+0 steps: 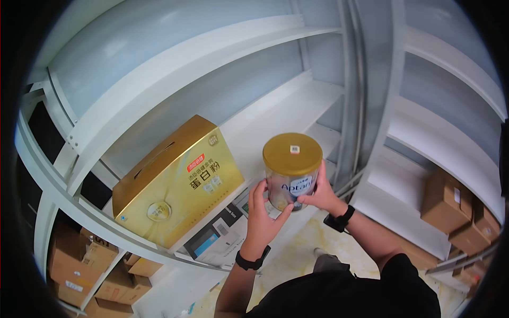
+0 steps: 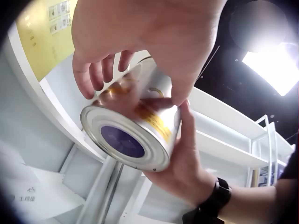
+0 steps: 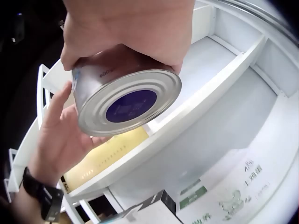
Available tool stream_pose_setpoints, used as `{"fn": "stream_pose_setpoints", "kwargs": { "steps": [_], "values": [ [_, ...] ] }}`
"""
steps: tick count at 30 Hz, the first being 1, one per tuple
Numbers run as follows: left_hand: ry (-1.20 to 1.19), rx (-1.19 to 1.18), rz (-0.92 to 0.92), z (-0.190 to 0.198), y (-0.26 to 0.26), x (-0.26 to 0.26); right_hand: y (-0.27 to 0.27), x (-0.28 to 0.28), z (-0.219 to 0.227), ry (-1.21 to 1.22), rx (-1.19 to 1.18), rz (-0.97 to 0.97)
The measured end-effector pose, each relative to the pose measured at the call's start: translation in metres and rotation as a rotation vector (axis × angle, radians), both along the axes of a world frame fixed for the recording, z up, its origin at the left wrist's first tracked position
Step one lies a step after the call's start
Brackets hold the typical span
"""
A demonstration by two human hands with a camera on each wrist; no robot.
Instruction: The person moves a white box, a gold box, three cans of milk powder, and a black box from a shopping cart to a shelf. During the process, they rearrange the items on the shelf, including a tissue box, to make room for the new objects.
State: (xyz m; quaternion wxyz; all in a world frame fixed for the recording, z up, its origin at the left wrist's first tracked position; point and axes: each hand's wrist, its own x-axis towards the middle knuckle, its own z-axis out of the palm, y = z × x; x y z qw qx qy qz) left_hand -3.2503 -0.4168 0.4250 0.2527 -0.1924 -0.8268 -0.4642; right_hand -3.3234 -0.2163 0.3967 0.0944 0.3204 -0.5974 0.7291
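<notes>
Tin with gold lid held between both hands in front of the white shelf, above its front edge and not resting on it. Left hand grips the tin from the lower left: fingers run up its side, thumb crosses under the front. Right hand grips it from the right and rear, fingers wrapped round the back of the wall. Both hands closed on the tin; neither is free. Tin stands roughly upright in the head view, lid up, label facing the person. Left wrist view: tin seen from below, ringed metal base with dark centre, the left hand over it with fingertips curled on the wall and the right hand cupping it from beneath. Right wrist view: tin under the right hand, the left hand flat against its far side. Both forearms rise from below, each with a black wristband. Gold box stands on the shelf just left of the tin, apart from it. Brown cartons sit on a lower shelf at right.
</notes>
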Motion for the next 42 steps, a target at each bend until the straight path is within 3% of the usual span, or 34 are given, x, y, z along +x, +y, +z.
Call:
{"fn": "stream_pose_setpoints", "kwargs": {
  "steps": [4, 6, 9, 12, 15, 17, 26, 42],
  "values": [
    [0.139, 0.018, 0.228, 0.002, 0.024, -0.061, -0.008, -0.093, 0.029, 0.156, 0.097, 0.047],
    [0.183, 0.02, 0.36, 0.0, 0.033, -0.076, -0.015, -0.125, 0.037, 0.113, 0.096, 0.15],
    [0.208, -0.017, 0.57, -0.001, 0.041, -0.092, -0.029, -0.156, 0.042, 0.021, 0.09, 0.339],
    [0.209, -0.05, 0.719, -0.006, 0.045, -0.098, -0.042, -0.178, 0.038, 0.044, 0.165, 0.381],
    [0.05, 0.024, 0.732, -0.01, 0.042, -0.1, -0.055, -0.194, 0.029, 0.09, 0.144, 0.379],
    [0.084, -0.158, 0.751, -0.015, 0.038, -0.106, -0.059, -0.202, 0.026, 0.023, 0.133, 0.401],
    [-0.078, -0.288, 0.761, -0.021, 0.023, -0.118, -0.065, -0.211, 0.029, 0.138, 0.239, 0.458],
    [-0.031, -0.301, 0.847, -0.023, 0.025, -0.127, -0.073, -0.224, 0.014, 0.219, 0.336, 0.508]
  ]
}}
